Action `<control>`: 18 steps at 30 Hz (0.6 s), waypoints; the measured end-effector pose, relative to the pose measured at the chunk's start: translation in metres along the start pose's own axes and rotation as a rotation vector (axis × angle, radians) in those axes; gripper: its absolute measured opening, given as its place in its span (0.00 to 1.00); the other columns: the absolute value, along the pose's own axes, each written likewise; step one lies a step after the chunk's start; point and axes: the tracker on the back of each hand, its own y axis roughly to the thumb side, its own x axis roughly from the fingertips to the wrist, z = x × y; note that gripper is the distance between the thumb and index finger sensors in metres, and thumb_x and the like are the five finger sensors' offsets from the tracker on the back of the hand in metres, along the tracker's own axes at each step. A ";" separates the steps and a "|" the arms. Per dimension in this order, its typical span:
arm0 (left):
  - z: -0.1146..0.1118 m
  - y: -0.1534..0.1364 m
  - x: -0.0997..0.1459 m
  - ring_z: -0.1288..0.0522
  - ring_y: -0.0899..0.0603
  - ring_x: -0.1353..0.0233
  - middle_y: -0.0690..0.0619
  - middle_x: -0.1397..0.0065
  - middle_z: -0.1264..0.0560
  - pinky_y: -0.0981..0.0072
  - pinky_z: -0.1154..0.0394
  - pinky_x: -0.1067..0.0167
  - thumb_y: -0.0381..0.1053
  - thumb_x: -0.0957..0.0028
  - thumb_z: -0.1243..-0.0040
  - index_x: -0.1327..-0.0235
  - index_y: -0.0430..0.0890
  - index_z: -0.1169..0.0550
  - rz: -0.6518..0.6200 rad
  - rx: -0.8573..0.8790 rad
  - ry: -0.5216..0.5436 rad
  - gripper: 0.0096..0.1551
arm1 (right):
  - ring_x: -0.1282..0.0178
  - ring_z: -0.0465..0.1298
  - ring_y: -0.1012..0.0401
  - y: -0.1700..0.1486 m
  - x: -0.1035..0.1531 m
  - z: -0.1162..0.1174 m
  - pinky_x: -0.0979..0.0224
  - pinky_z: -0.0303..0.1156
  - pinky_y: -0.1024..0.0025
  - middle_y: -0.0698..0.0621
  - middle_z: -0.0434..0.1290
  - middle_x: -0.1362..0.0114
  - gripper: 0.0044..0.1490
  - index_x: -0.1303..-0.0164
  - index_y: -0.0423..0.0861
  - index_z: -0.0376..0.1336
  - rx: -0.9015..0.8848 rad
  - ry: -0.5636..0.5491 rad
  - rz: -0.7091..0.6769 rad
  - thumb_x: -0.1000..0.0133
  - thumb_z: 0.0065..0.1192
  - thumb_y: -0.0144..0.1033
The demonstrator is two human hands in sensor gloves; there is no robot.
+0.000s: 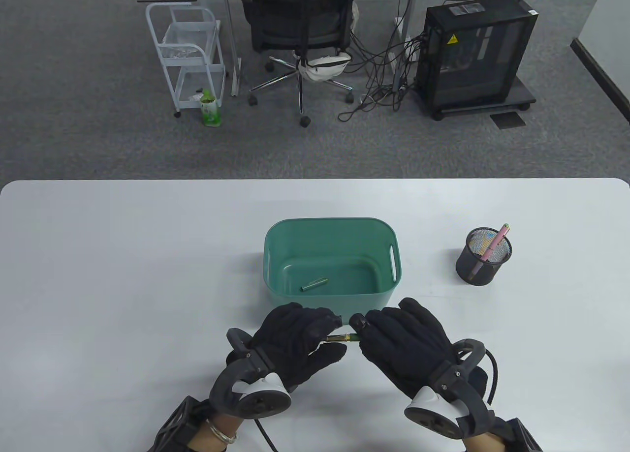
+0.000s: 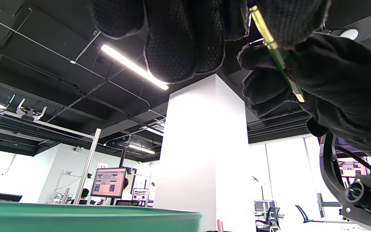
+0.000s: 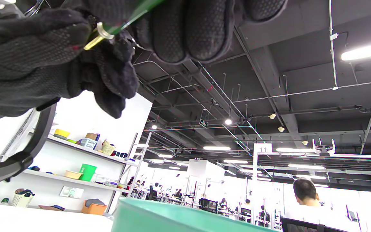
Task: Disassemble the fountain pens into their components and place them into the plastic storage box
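Slim green fountain pen (image 1: 339,338) with gold bands and a gold tip, held level just above the worktop (image 1: 123,275), near side of the teal storage box (image 1: 275,255). Pinched at one end by left hand (image 1: 290,341), at the other by right hand (image 1: 403,344). Green cap (image 1: 314,284) lying inside the box. Pink pen (image 1: 492,248) upright in black mesh cup (image 1: 480,265), well apart.

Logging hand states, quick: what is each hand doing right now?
Left hand: grips one end of the green pen.
Right hand: grips its other end.
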 end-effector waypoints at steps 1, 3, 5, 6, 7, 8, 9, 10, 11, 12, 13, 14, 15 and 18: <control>0.000 0.000 0.000 0.18 0.46 0.39 0.49 0.33 0.20 0.49 0.28 0.31 0.62 0.32 0.45 0.31 0.44 0.28 -0.002 0.000 0.003 0.28 | 0.33 0.75 0.63 0.000 0.000 0.000 0.18 0.62 0.53 0.59 0.75 0.32 0.28 0.30 0.57 0.69 0.000 0.001 0.000 0.39 0.54 0.51; 0.000 0.001 0.000 0.18 0.46 0.40 0.50 0.35 0.19 0.49 0.28 0.32 0.61 0.31 0.45 0.33 0.45 0.27 -0.005 -0.001 0.004 0.25 | 0.33 0.75 0.63 0.000 0.000 0.000 0.18 0.62 0.53 0.59 0.75 0.32 0.28 0.30 0.57 0.69 0.001 0.001 -0.001 0.39 0.54 0.51; 0.000 0.001 0.000 0.17 0.46 0.41 0.50 0.37 0.18 0.50 0.27 0.32 0.61 0.31 0.45 0.35 0.45 0.25 -0.006 -0.001 0.002 0.24 | 0.33 0.75 0.63 0.000 0.000 0.000 0.18 0.62 0.54 0.59 0.75 0.32 0.28 0.30 0.58 0.69 0.001 0.002 -0.001 0.39 0.54 0.51; 0.000 0.001 0.000 0.17 0.46 0.42 0.50 0.37 0.18 0.50 0.27 0.33 0.61 0.31 0.45 0.35 0.44 0.25 -0.007 -0.002 0.004 0.24 | 0.33 0.75 0.63 0.000 0.000 0.000 0.18 0.62 0.53 0.59 0.75 0.32 0.28 0.30 0.57 0.69 0.002 0.002 -0.002 0.39 0.54 0.51; 0.000 0.001 0.000 0.17 0.46 0.42 0.50 0.38 0.17 0.50 0.27 0.33 0.61 0.31 0.45 0.36 0.44 0.25 -0.006 -0.001 0.003 0.24 | 0.33 0.75 0.63 0.000 0.000 0.000 0.18 0.62 0.53 0.59 0.75 0.32 0.28 0.30 0.57 0.69 0.002 0.003 -0.002 0.39 0.54 0.51; 0.000 0.001 0.000 0.17 0.46 0.42 0.50 0.39 0.17 0.50 0.27 0.33 0.61 0.31 0.46 0.37 0.44 0.24 -0.005 0.000 0.002 0.24 | 0.33 0.75 0.63 0.000 0.000 0.000 0.18 0.62 0.53 0.59 0.75 0.32 0.28 0.30 0.57 0.69 0.002 0.003 -0.003 0.39 0.54 0.51; 0.000 0.001 0.000 0.17 0.46 0.43 0.50 0.39 0.16 0.50 0.27 0.33 0.61 0.31 0.46 0.37 0.44 0.24 -0.005 0.001 0.003 0.24 | 0.33 0.75 0.63 0.000 0.000 0.000 0.18 0.62 0.54 0.59 0.75 0.32 0.28 0.30 0.57 0.69 0.003 0.004 -0.003 0.39 0.54 0.51; 0.000 0.001 0.000 0.16 0.46 0.44 0.50 0.40 0.16 0.50 0.27 0.34 0.61 0.31 0.47 0.38 0.43 0.23 -0.005 0.004 0.005 0.24 | 0.33 0.75 0.63 0.000 0.000 0.001 0.18 0.62 0.54 0.59 0.75 0.32 0.28 0.30 0.58 0.69 0.002 0.004 -0.003 0.39 0.54 0.51; 0.000 0.001 0.000 0.16 0.46 0.44 0.50 0.41 0.15 0.50 0.26 0.34 0.61 0.31 0.47 0.39 0.43 0.22 -0.004 0.006 0.004 0.24 | 0.33 0.75 0.63 0.000 0.000 0.001 0.18 0.62 0.54 0.59 0.75 0.32 0.28 0.30 0.58 0.69 0.002 0.004 -0.004 0.39 0.54 0.51; 0.000 0.001 0.000 0.16 0.46 0.45 0.50 0.42 0.15 0.50 0.26 0.34 0.61 0.31 0.47 0.39 0.43 0.22 -0.003 0.007 0.005 0.24 | 0.33 0.75 0.63 0.000 0.000 0.001 0.18 0.62 0.54 0.59 0.75 0.32 0.28 0.30 0.58 0.69 0.002 0.004 -0.003 0.40 0.54 0.51; 0.000 0.001 0.000 0.15 0.46 0.45 0.50 0.43 0.15 0.50 0.26 0.35 0.61 0.31 0.48 0.40 0.43 0.21 -0.003 0.007 0.007 0.24 | 0.33 0.75 0.63 0.000 0.000 0.001 0.18 0.62 0.54 0.59 0.75 0.32 0.28 0.30 0.58 0.69 0.003 0.004 -0.003 0.39 0.54 0.51; 0.000 0.001 0.000 0.15 0.46 0.46 0.50 0.44 0.14 0.50 0.26 0.35 0.61 0.31 0.49 0.41 0.43 0.21 -0.002 0.009 0.007 0.25 | 0.33 0.75 0.63 0.000 0.000 0.001 0.18 0.62 0.54 0.59 0.75 0.32 0.28 0.30 0.57 0.69 0.002 0.005 -0.003 0.39 0.54 0.51; -0.001 0.000 0.000 0.15 0.47 0.47 0.50 0.44 0.14 0.50 0.25 0.36 0.61 0.31 0.49 0.41 0.42 0.20 -0.001 0.010 0.007 0.25 | 0.33 0.75 0.63 0.000 0.000 0.001 0.18 0.62 0.54 0.59 0.75 0.32 0.28 0.30 0.58 0.69 0.002 0.005 -0.002 0.39 0.54 0.51; 0.000 0.000 0.000 0.15 0.47 0.47 0.50 0.45 0.14 0.51 0.25 0.36 0.61 0.31 0.49 0.42 0.42 0.20 0.001 0.013 0.008 0.25 | 0.33 0.75 0.63 0.000 0.000 0.001 0.18 0.62 0.54 0.59 0.75 0.32 0.28 0.30 0.57 0.69 0.002 0.006 -0.002 0.40 0.54 0.51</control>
